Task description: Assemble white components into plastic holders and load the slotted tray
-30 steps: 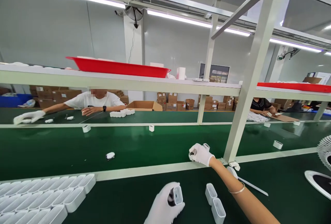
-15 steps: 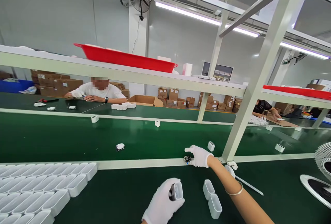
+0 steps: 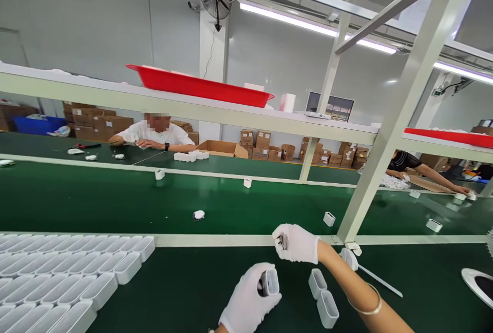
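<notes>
Compared with a second ago, the right hand (image 3: 297,243) has been drawn back from the belt to the table's (image 3: 185,292) white rail, its grip closed on a small dark part (image 3: 282,241). A white casing (image 3: 271,282) is held low at centre in the left hand's (image 3: 246,302) closed grip, long axis near upright, open end facing the camera. Two more casings (image 3: 322,298) lie just beside it.

I count two gloved hands, left (image 3: 246,305) and right (image 3: 296,243), two open white plastic shells (image 3: 322,297) beside them, two red trays (image 3: 200,86) overhead, two workers (image 3: 154,135) across the belt.
</notes>
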`<state>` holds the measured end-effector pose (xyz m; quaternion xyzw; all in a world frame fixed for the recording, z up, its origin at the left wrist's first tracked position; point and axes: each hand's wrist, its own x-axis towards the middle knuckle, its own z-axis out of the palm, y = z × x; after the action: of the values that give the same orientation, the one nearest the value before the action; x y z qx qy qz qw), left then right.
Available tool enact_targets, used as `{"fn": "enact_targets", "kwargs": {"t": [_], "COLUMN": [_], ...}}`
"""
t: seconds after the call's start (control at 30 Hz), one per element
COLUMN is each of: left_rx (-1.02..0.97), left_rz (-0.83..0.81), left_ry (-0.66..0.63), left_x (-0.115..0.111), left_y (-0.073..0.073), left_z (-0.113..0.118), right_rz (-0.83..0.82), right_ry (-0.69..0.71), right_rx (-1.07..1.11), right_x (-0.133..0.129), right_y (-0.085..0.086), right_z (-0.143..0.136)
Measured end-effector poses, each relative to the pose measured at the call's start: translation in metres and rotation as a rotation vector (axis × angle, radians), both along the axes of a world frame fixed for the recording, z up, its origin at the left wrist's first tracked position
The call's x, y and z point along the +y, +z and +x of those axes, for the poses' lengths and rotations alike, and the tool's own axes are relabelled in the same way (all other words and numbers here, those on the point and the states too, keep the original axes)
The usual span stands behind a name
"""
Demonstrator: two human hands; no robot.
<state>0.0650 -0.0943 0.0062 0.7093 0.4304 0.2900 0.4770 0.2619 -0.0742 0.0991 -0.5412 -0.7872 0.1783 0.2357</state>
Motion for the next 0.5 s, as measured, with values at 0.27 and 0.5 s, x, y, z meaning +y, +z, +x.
{"fn": "enact_targets", "kwargs": {"t": [0.27,0.5], "left_rx": [-0.118,-0.158], "left_rz": [0.137,0.22], "left_ry": [0.037,0.09], "left_x": [0.003,0.004], "left_y": [-0.005,-0.004], "left_z": [0.0,-0.001], "right_rz": [-0.127,-0.104], "right_ry": [0.16,0.197], "right_rx": [0.229,0.343], "right_x": [-0.05,-0.044], "right_y": [0.001,-0.022], "right_z": [0.002,0.003]}}
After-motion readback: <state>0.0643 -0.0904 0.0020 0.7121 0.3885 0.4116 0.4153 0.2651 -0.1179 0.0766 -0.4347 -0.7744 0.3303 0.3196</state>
